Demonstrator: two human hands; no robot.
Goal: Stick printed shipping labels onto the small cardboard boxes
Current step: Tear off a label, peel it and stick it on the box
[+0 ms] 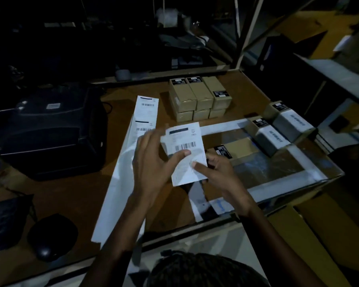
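Both hands meet over the middle of the desk (71,193), holding one printed label (184,154) raised above it. The left hand (151,160) grips the label's left side, thumb curled across the front just under the barcode and fingers behind the paper. The right hand (218,170) pinches the lower right part, thumb on the front; its other fingers are hidden behind the sheet. Whether a box sits behind the label cannot be told.

Just beside the right hand, toward the desk's right edge, a small box (236,149) with a black sticker lies flat on a clear-topped panel (278,172) with pale borders. Two more boxes wrapped in white labels (272,137) (292,122) stand at the panel's far right corner, touching each other.

Toward the far edge of the desk stands a stack of brown boxes (199,98), two layers of three, packed tight; the lower layer shows only its front faces. What any box holds is not visible.

A long strip of labels (133,141) runs from the middle of the desk to the near edge, partly covered by the left forearm. At the left edge sits a black printer (52,129), and near the front left corner a mouse (46,251) and a keyboard (2,222) cut off by the frame. The far background is too dark to make out.
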